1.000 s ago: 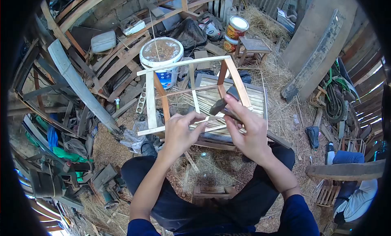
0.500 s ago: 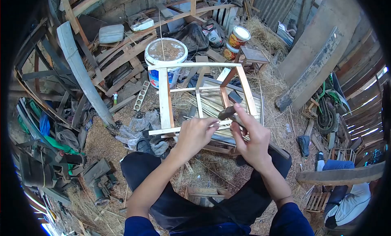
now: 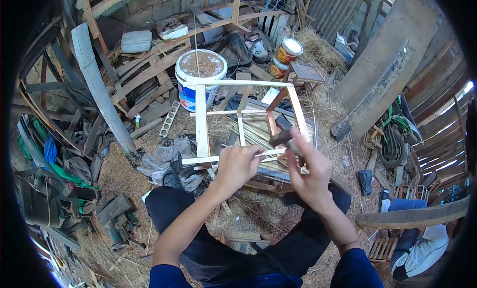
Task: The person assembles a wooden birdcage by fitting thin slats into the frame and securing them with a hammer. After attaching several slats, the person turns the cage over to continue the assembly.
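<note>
Lower against the wooden frame (image 3: 202,124) than a second ago, the right hand (image 3: 310,173) and the hammer (image 3: 281,138) now sit closer to its front rail, and the left hand's fingertips have dipped nearer that rail too. Biggest of the things in hand, the frame stands just beyond the person's knees, its wide pale post on the left side. Beneath and behind the frame spreads a slatted surface (image 3: 271,172). Past the frame's far left corner is a large bucket (image 3: 189,101) with a brown top; grey plastic (image 3: 164,161) lies crumpled just left of the frame. Off its far right corner stand a low stool (image 3: 307,73) and two stacked tins (image 3: 287,53). A strip with holes (image 3: 170,120) lies left of the wide post. At the frame's front rail, the left hand (image 3: 237,166) makes a narrow pinch; whether something small sits between its tips, I cannot tell. Blurred slightly, the right hand grips the hammer just above the rail's right part. Thin sticks (image 3: 254,133) show through the frame.
</note>
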Action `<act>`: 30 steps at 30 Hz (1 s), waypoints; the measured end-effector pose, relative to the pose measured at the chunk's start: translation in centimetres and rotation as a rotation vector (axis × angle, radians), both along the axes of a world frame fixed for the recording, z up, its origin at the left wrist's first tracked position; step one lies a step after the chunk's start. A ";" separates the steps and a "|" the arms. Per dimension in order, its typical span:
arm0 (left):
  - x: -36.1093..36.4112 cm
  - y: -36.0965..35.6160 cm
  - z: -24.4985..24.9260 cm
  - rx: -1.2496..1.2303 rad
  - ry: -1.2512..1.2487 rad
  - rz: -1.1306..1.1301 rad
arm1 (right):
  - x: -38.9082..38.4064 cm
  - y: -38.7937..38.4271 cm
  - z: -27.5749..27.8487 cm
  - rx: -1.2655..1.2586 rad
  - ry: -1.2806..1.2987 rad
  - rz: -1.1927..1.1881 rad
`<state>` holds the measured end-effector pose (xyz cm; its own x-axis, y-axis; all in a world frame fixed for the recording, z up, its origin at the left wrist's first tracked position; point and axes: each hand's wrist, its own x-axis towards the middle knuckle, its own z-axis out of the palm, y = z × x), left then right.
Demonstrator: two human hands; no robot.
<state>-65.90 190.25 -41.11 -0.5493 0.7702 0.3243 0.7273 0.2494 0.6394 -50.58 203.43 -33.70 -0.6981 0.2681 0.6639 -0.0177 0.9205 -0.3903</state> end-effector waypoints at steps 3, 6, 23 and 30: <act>-0.1 0.2 -0.5 0.084 0.014 -0.004 | -0.6 0.4 -1.3 -0.048 0.202 0.031; 0.2 -0.1 0.6 -0.023 0.007 0.021 | -0.4 -0.4 -1.1 0.029 -0.259 -0.047; -0.2 0.4 0.2 0.031 0.005 -0.004 | -0.2 0.8 -1.1 0.017 -0.178 0.036; 0.2 0.3 0.0 0.013 -0.015 -0.007 | -0.5 0.4 -0.3 -0.089 0.006 0.004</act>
<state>-65.73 190.54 -41.07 -0.5490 0.7695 0.3262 0.7193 0.2362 0.6533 -51.11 203.79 -34.01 -0.6955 0.3235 0.6416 -0.0234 0.8822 -0.4702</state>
